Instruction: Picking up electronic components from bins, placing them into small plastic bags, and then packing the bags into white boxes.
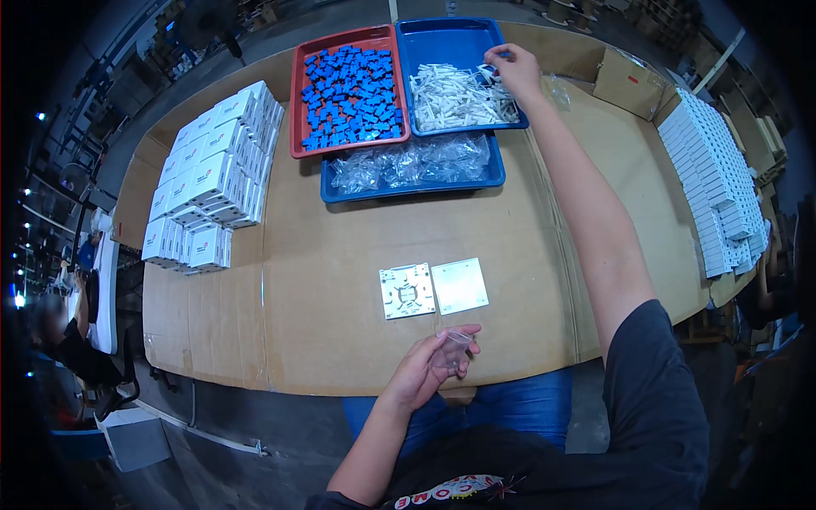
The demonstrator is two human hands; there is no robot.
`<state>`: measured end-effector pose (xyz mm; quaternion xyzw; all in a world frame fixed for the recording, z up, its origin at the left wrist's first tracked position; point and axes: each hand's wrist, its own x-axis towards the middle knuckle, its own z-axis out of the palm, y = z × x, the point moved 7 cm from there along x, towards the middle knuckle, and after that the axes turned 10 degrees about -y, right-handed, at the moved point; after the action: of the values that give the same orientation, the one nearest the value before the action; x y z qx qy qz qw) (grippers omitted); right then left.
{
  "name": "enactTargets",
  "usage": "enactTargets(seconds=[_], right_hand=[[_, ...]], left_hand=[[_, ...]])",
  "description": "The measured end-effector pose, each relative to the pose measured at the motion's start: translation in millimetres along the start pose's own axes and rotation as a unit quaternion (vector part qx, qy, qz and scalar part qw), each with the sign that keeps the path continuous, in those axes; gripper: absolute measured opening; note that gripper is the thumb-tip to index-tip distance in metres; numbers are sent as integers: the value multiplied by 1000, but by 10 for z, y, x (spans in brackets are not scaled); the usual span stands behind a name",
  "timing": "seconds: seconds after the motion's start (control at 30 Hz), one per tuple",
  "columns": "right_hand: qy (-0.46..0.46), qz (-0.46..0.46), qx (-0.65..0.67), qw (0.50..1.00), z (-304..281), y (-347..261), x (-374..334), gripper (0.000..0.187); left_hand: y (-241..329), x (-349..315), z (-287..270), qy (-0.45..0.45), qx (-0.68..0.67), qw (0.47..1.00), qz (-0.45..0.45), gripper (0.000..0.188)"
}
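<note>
My left hand, near the table's front edge, has its fingers closed around a small clear plastic bag. At the far side, my right hand reaches over the right rim of a blue tray heaped with small white pieces. Its fingertips are pinched together, and whatever they hold is too small to make out. Just beyond my left hand lie two square parts side by side: a white frame with a round centre and a plain white plate.
A red tray of blue pieces and a lower blue tray of clear bags adjoin the white-piece tray. White boxes are stacked at left and right. Cardboard walls edge the table. Another person sits far left.
</note>
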<state>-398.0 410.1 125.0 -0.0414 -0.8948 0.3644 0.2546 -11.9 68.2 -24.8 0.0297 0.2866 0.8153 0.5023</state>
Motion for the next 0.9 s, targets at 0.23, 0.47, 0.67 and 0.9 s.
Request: enactTargets(seconds=[0.23, 0.47, 0.67, 0.9], right_hand=[[-89, 110, 429, 892, -62, -391, -1268, 22], [-223, 175, 395, 874, 33, -677, -2966, 19], [-348, 146, 390, 840, 49, -1056, -3689, 15], [-347, 95, 351, 864, -8, -1164, -3656, 13]], left_hand=[[106, -31, -142, -5, -72, 993, 89, 58], [254, 37, -160, 11, -98, 989, 106, 57], [284, 68, -99, 36, -43, 993, 100, 54], [248, 29, -14, 37, 2, 995, 88, 48]])
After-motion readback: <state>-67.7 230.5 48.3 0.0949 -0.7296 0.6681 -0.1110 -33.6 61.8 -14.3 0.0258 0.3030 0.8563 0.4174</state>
